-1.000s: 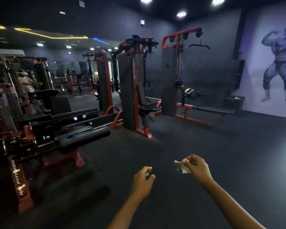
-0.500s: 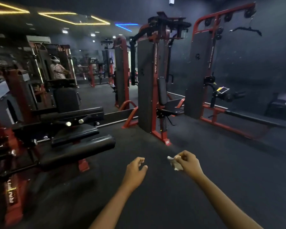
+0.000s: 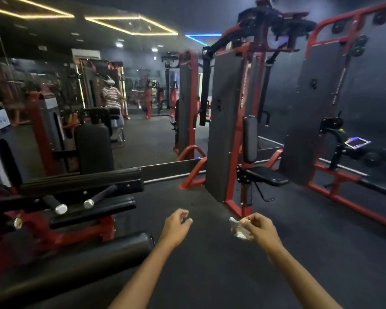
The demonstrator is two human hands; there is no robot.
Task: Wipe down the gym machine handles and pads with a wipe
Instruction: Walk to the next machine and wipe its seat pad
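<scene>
Right hand [image 3: 262,227]: pinching crumpled white wipe [image 3: 237,229], carried over the floor. Left hand [image 3: 176,226]: loosely curled, holding nothing. View is swinging left; leg machine's roller pad [image 3: 80,262] and handles [image 3: 98,197] are coming nearer, wiping not yet begun.

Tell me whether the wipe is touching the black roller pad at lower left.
Apart. The head view shows the wipe pinched in the right hand, with open floor between it and the roller pad.

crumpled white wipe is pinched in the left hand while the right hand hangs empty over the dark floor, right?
Not quite: the hands are swapped. The head view shows the crumpled white wipe pinched in the right hand, while the left hand hangs empty, fingers loosely curled, over the dark floor.
</scene>
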